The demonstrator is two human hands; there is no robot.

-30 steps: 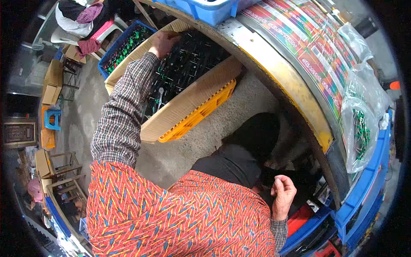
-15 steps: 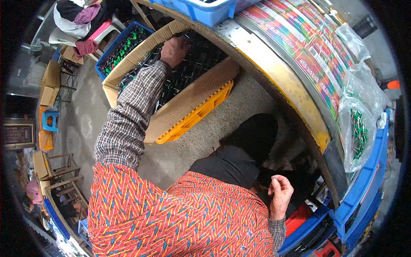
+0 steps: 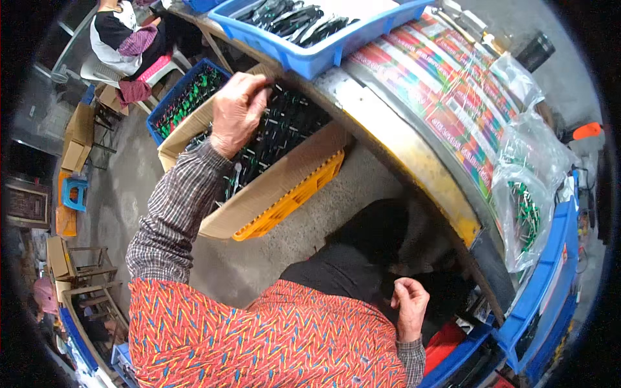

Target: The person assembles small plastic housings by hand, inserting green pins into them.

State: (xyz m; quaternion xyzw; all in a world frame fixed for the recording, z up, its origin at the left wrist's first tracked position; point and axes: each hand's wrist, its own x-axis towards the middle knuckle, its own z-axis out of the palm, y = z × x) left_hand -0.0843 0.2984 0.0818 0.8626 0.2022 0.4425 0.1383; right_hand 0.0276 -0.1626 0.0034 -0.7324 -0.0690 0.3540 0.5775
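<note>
My left hand [image 3: 238,115] is raised over the near end of an open cardboard box [image 3: 278,184]. Its fingers are curled closed, and whatever they may hold is hidden. Packed inside the box are many slim dark pieces [image 3: 284,123] with pale tips, too small to name. On the right, above my dark-clothed lap, my right hand [image 3: 411,307] hangs with thumb and fingers drawn together. I see nothing in it. The box rests on a yellow plastic crate [image 3: 291,204].
A blue tray [image 3: 317,58] of dark, plastic-wrapped pieces sits on the workbench [image 3: 401,142]. Clear bags [image 3: 527,213] with green pieces hang at its right end. Beyond the box stand a blue crate [image 3: 155,126] of green and red pieces and a seated person [image 3: 119,39].
My left hand has come up out of the box, nearer to me. My right hand stays closed at my right side. More of the blue tray shows as the view has shifted.
</note>
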